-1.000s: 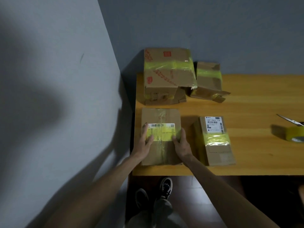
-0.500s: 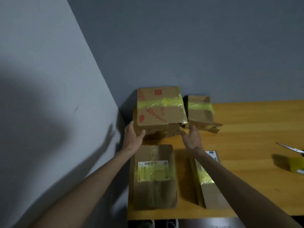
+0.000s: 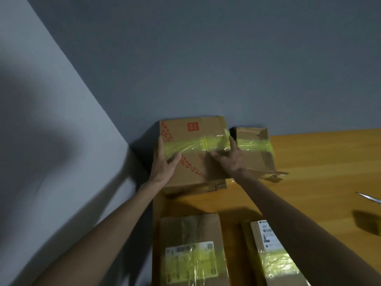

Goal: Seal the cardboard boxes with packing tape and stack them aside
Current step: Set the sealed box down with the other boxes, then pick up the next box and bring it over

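**A:** Where is the red-printed box (image 3: 193, 162)?

**B:** In the far left corner of the bench (image 3: 319, 162), against the far wall (image 3: 206, 58) and close to the left wall (image 3: 51, 141). A band of yellow tape (image 3: 195, 144) crosses its top.

**A:** And the hands?

**B:** Both grasp it. The left hand (image 3: 165, 164) wraps the left edge, with the thumb laid on top at the tape. The right hand (image 3: 231, 159) clasps the right edge, thumb on top and one finger raised along the side. It is blurred, so finer detail is lost.

**A:** What crowds it?

**B:** A smaller taped box (image 3: 255, 153) stands just beside it on the right, and the right hand is between the two. Nearer lie two more taped boxes. The labelled box (image 3: 191, 244) sits at the bench's left edge. A narrow box (image 3: 272, 254) lies to its right, partly under the right forearm.

**A:** Open room?

**B:** A bare strip of bench runs between the held box and the near pair, and there is a wide stretch to the right. Scissors (image 3: 369, 198) and a tape roll (image 3: 371, 223) lie at the right edge of view, well apart from the hands.
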